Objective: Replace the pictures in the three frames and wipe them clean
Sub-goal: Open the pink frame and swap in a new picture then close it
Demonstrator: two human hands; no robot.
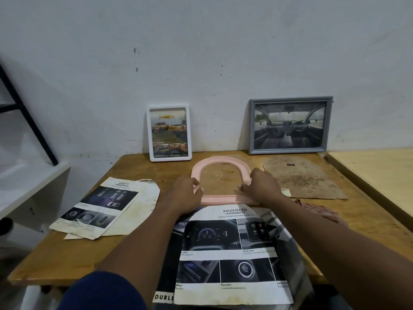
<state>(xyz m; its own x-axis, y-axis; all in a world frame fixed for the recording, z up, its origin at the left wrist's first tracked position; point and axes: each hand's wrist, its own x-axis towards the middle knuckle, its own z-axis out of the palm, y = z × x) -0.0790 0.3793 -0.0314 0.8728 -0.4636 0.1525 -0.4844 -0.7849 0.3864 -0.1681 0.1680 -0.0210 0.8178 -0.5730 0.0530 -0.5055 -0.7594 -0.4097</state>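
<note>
Pink arched frame [221, 161] lies flat mid-tabletop [67, 253], wood showing through its opening. We have both hands on it: left hand [187, 193] curled round the lower left side, right hand [261, 186] curled over the lower right side. ADVANCED page [230, 253] sits just below the frame's straight edge. SAFETY page [100, 209] lies left. White frame [149, 133] and grey frame [289, 150] lean on the wall [201, 63], each holding a car picture. Brown backing board [301, 182] lies right, pinkish cloth [321, 212] near it.
</note>
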